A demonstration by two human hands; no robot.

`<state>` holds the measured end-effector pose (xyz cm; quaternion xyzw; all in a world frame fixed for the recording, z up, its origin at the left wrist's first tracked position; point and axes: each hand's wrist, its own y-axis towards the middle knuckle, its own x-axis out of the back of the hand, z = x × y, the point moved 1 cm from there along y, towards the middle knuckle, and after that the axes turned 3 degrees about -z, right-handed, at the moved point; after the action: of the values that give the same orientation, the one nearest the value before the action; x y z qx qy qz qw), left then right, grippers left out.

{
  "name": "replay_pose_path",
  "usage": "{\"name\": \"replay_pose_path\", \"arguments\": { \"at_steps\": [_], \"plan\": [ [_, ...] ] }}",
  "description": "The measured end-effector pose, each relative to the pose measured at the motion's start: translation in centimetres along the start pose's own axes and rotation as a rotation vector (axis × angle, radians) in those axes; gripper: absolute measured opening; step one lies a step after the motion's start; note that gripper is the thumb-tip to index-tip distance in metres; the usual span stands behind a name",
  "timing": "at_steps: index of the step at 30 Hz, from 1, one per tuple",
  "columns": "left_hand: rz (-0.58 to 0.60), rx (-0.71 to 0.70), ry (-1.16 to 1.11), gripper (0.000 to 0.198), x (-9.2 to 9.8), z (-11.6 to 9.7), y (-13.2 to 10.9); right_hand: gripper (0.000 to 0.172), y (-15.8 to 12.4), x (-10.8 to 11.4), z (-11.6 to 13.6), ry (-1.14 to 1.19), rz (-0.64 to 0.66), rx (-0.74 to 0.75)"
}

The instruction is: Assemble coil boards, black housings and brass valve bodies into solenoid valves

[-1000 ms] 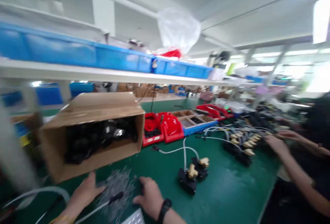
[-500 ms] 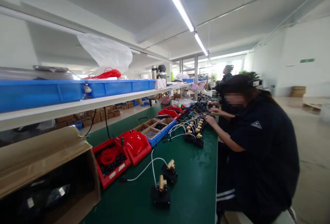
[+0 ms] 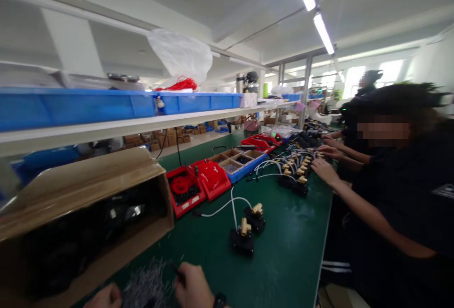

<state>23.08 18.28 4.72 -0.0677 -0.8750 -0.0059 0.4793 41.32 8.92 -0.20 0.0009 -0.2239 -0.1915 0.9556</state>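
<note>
At the bottom edge of the view, a heap of thin, shiny metal pieces (image 3: 147,286) is seen lying on the green bench (image 3: 283,260), directly between the two hands. The left hand (image 3: 104,297) is placed at the heap's left side, curled loosely; whether anything is gripped there cannot be told. The right hand (image 3: 191,286) is set at the heap's right edge, fingers closed round a slim dark tool (image 3: 176,270) whose long axis is slanted up and to the left, toward the heap. The right hand is judged the nearer of the two. Just left, an open cardboard box (image 3: 88,199) of glossy black parts is laid on its side. Further ahead, two black blocks with brass fittings (image 3: 247,230) and white tubing are stood well apart from the hands. A co-worker's hand (image 3: 324,171) is busy further along the bench.
</note>
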Motion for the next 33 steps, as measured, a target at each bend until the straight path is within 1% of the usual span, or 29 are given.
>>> {"name": "replay_pose_path", "arguments": {
  "at_steps": [1,2,4,5,7,8,11,13,14,15,16,18,20,23,25,28,33],
  "plan": [
    [-0.027,0.028,-0.055,0.02,0.2,0.6,-0.1,0.01,-0.4,0.4,-0.4,0.034,0.039,0.007],
    [-0.149,0.011,-0.302,0.017,0.4,1.3,-0.4,0.011,-0.8,0.8,-0.8,0.063,0.086,0.004],
    [-0.25,0.064,-0.444,0.01,0.6,2.9,-2.0,0.01,-1.1,1.2,-1.6,0.122,0.176,-0.014],
    [-0.275,0.102,-0.496,0.014,0.5,3.8,-3.3,0.009,-1.3,1.2,-2.0,0.152,0.222,-0.031],
    [-0.314,0.183,-0.593,0.027,-0.1,5.3,-6.9,0.009,-1.9,1.1,-2.4,0.215,0.327,-0.09],
    [-0.327,0.218,-0.643,0.031,-0.7,5.9,-9.1,0.012,-2.5,1.1,-2.5,0.243,0.385,-0.129],
    [-0.353,0.322,-0.938,0.032,-2.9,6.4,-15.9,0.027,-5.5,1.6,-2.1,0.378,0.569,-0.291],
    [-0.337,0.407,-1.064,0.031,-4.7,6.4,-19.1,0.035,-7.8,2.1,-1.8,0.53,0.642,-0.424],
    [-0.321,0.439,-1.081,0.031,-5.5,6.3,-19.9,0.037,-8.7,2.3,-1.8,0.593,0.648,-0.469],
    [-0.291,0.446,-1.076,0.03,-6.2,6.2,-20.3,0.037,-9.5,2.4,-1.9,0.63,0.643,-0.485],
    [-0.251,0.43,-1.057,0.028,-6.8,6.2,-20.2,0.036,-10.2,2.4,-2.1,0.633,0.637,-0.469],
    [-0.155,0.361,-1.0,0.026,-7.5,6.2,-19.0,0.033,-10.8,2.1,-2.7,0.587,0.645,-0.389],
    [-0.062,0.287,-0.945,0.023,-7.9,6.3,-17.4,0.031,-11.0,1.8,-3.3,0.501,0.654,-0.298],
    [0.009,0.197,-0.87,0.019,-7.9,6.5,-15.7,0.032,-11.0,1.5,-3.6,0.376,0.617,-0.2],
    [0.027,0.11,-0.794,0.015,-7.7,6.5,-15.3,0.032,-11.0,1.4,-3.5,0.324,0.591,-0.167],
    [0.016,-0.043,-0.666,0.01,-7.3,6.3,-15.5,0.033,-11.3,1.2,-3.3,0.274,0.56,-0.149],
    [-0.003,-0.333,-0.44,0.02,-6.9,6.8,-15.9,0.031,-11.7,0.9,-3.2,0.22,0.532,-0.141]
  ]
}}
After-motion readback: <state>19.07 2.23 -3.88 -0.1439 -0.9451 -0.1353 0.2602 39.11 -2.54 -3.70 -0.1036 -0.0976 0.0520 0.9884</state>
